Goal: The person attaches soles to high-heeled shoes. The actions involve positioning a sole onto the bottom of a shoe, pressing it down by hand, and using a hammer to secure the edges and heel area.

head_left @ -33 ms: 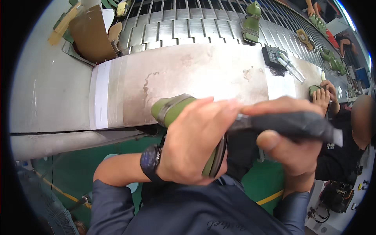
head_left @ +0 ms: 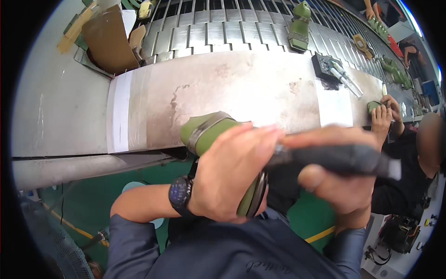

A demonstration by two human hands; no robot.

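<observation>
My left hand (head_left: 237,174) is wrapped around a green shoe last (head_left: 204,132) in front of my body. A grey, textured strap (head_left: 206,130) crosses its toe end, and a dark sole-like edge (head_left: 257,195) shows below my fingers. In my right hand (head_left: 341,186) is a tool with a black-wrapped handle (head_left: 339,160) and a pale butt end. The fingers lie over the handle and the thumb is under it. The tool's working end meets the last near my left fingertips; it is blurred and partly hidden, so its kind cannot be told.
A pale worktable (head_left: 223,88) lies ahead, with a slatted metal conveyor (head_left: 223,32) behind it. Another strapped green last (head_left: 299,28) stands on the conveyor. A black block (head_left: 323,65) holds syringe-like tubes (head_left: 346,79). A cardboard box (head_left: 104,39) stands far left. A co-worker's hands (head_left: 383,114) work at right.
My right hand and the tool have shifted slightly left and down. The last has tilted a little in my left hand.
</observation>
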